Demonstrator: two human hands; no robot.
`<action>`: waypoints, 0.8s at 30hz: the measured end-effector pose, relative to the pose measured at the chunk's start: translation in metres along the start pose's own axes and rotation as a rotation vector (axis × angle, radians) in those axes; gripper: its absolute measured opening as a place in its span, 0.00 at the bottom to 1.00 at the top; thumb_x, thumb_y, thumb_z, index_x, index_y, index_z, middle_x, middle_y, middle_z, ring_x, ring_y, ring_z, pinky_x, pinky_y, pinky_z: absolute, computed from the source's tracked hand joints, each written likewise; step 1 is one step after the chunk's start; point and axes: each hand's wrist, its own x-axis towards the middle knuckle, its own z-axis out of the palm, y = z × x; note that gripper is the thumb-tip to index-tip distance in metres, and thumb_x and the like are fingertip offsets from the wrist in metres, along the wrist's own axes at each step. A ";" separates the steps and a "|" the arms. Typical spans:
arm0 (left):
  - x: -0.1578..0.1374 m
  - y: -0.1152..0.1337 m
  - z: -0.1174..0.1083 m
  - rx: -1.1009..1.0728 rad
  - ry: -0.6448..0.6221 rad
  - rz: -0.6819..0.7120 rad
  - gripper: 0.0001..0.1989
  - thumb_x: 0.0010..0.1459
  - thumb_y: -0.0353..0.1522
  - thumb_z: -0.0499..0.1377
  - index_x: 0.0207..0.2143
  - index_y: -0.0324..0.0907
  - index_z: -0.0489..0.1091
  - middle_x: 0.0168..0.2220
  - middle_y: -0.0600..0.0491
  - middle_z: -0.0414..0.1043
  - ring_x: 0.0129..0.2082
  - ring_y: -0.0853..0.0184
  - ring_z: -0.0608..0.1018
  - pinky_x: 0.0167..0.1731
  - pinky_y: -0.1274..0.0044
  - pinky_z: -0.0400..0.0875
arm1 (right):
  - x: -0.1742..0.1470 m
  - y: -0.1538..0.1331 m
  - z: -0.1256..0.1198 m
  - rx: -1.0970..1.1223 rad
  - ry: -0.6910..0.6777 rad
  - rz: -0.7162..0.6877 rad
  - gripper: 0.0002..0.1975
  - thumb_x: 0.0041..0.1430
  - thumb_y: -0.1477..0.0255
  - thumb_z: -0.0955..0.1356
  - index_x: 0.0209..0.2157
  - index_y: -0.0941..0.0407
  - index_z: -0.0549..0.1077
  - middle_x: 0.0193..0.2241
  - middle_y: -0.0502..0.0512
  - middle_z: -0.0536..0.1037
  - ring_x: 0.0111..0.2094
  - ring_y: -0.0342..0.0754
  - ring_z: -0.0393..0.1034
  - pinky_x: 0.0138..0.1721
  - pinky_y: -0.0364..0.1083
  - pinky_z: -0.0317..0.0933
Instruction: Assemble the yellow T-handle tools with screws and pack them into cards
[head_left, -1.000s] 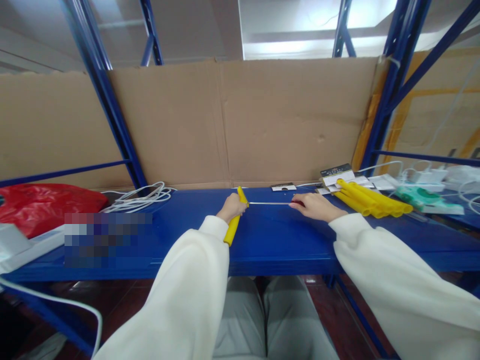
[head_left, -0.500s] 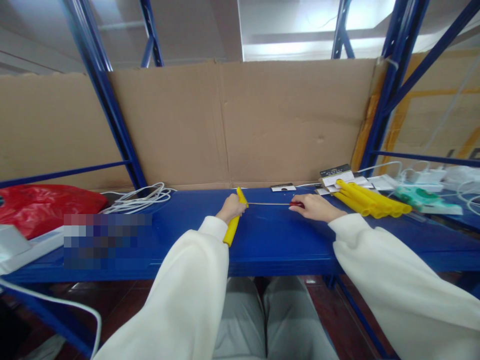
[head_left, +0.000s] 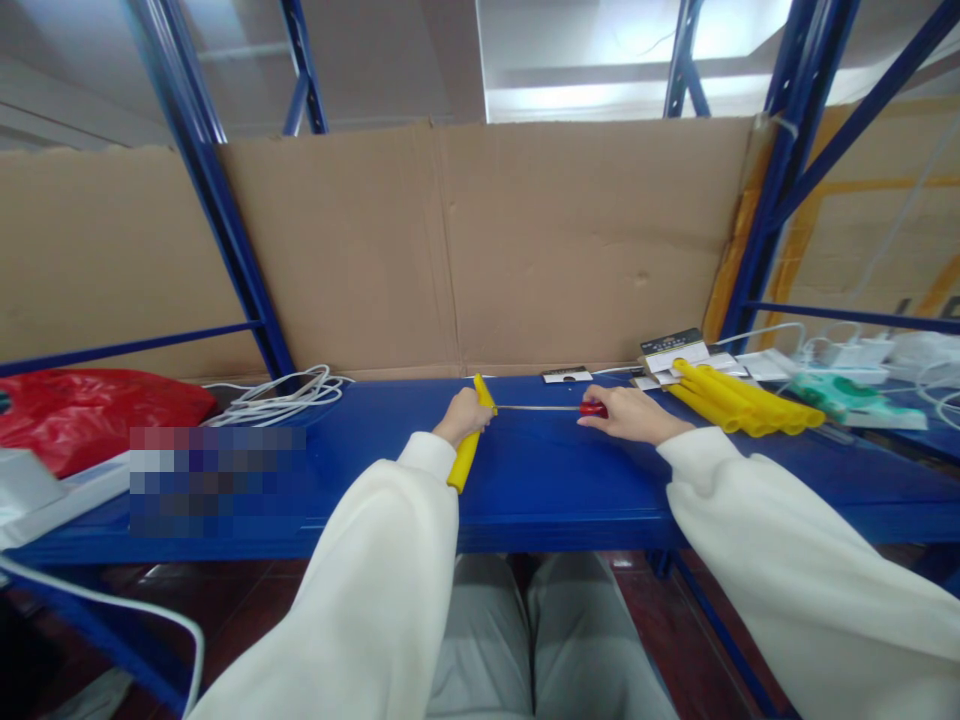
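Observation:
My left hand (head_left: 463,416) is closed round a yellow tube (head_left: 466,460), which slants over the blue shelf with both ends showing past the fingers. In my right hand (head_left: 628,413) is the red handle of a screwdriver (head_left: 595,409), gripped by thumb and fingers. Its thin metal shaft runs level to the left, and the tip meets the side of the tube beside my left fingers. What the tip touches there is too small to make out.
Several yellow tubes (head_left: 739,398) lie at the right, by black-and-white cards (head_left: 673,350) and a green-white packet (head_left: 847,400). Coiled white cable (head_left: 289,395) and a red bag (head_left: 97,410) are on the left. A cardboard panel (head_left: 585,240) stands behind the blue shelf (head_left: 555,490).
My right fingers have shifted on the screwdriver handle, opening slightly so more of the red shows. The left hand and the tube hold still.

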 end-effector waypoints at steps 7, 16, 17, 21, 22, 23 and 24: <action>-0.002 0.003 -0.001 -0.009 0.013 -0.021 0.11 0.52 0.24 0.62 0.19 0.37 0.67 0.20 0.49 0.74 0.23 0.66 0.79 0.25 0.79 0.70 | 0.000 0.001 0.000 -0.027 0.028 -0.038 0.10 0.66 0.65 0.63 0.38 0.54 0.74 0.40 0.59 0.82 0.40 0.53 0.77 0.36 0.45 0.61; 0.002 -0.001 0.001 -0.009 -0.001 -0.010 0.12 0.52 0.24 0.62 0.18 0.38 0.66 0.20 0.49 0.73 0.23 0.66 0.78 0.24 0.79 0.69 | 0.000 -0.001 -0.002 -0.001 0.004 -0.001 0.09 0.62 0.65 0.68 0.42 0.54 0.71 0.31 0.55 0.82 0.34 0.52 0.77 0.32 0.44 0.60; 0.002 -0.001 0.001 -0.009 -0.004 -0.010 0.12 0.52 0.24 0.62 0.18 0.38 0.66 0.20 0.49 0.73 0.23 0.67 0.78 0.24 0.80 0.69 | 0.000 0.000 -0.002 -0.006 0.002 -0.003 0.08 0.62 0.66 0.67 0.41 0.54 0.71 0.32 0.55 0.82 0.34 0.53 0.77 0.32 0.44 0.60; 0.004 -0.003 0.002 -0.011 -0.001 -0.006 0.11 0.52 0.24 0.62 0.18 0.38 0.67 0.20 0.50 0.74 0.23 0.67 0.78 0.24 0.81 0.68 | 0.000 0.000 -0.002 0.010 -0.002 -0.018 0.08 0.65 0.65 0.65 0.37 0.55 0.73 0.39 0.59 0.82 0.40 0.54 0.77 0.36 0.46 0.62; 0.004 -0.003 0.002 -0.012 0.003 -0.007 0.10 0.52 0.23 0.61 0.19 0.38 0.67 0.20 0.50 0.74 0.23 0.67 0.78 0.24 0.81 0.69 | 0.000 0.000 -0.002 0.022 -0.008 -0.016 0.10 0.65 0.65 0.64 0.37 0.55 0.73 0.41 0.59 0.82 0.41 0.55 0.77 0.37 0.46 0.62; 0.005 -0.004 0.002 -0.013 0.005 -0.008 0.10 0.51 0.23 0.61 0.19 0.37 0.68 0.20 0.50 0.74 0.23 0.67 0.78 0.24 0.80 0.69 | 0.000 0.000 -0.002 0.034 -0.015 -0.011 0.11 0.66 0.65 0.63 0.38 0.55 0.74 0.41 0.59 0.82 0.42 0.55 0.77 0.38 0.46 0.62; 0.005 -0.005 0.002 -0.016 0.006 -0.007 0.10 0.51 0.23 0.61 0.19 0.37 0.68 0.20 0.50 0.74 0.23 0.66 0.79 0.25 0.80 0.70 | 0.000 0.000 -0.001 0.046 -0.021 -0.003 0.12 0.66 0.65 0.62 0.38 0.54 0.74 0.41 0.59 0.82 0.41 0.55 0.77 0.38 0.47 0.63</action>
